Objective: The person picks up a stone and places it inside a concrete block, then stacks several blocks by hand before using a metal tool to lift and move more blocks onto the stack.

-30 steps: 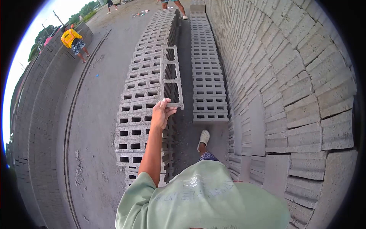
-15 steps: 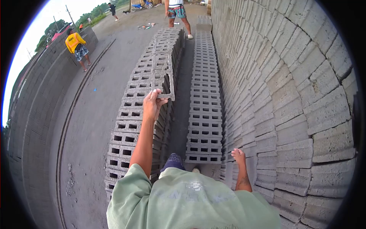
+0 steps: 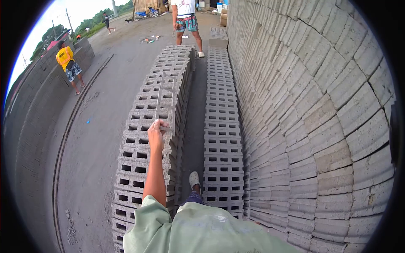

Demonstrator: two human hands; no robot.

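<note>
My left hand [image 3: 156,131] is closed around the near end of a thin grey rectangular frame [image 3: 159,99], pinching it between thumb and fingers. The frame overlaps the top of the left row of hollow concrete blocks [image 3: 138,157], its long bars pointing away from me. My arm stretches forward over that row. My right hand is out of view.
A second row of hollow blocks [image 3: 222,161] runs alongside, with a narrow aisle [image 3: 195,143] between where my shoe [image 3: 194,180] shows. A tall block wall [image 3: 312,122] rises on the right. One person [image 3: 186,23] stands at the far end, another [image 3: 69,64] at the left.
The frame has swung left and now appears flatter over the left row. My right hand has dropped out of view. My shoe now shows in the aisle as the view shifts.
</note>
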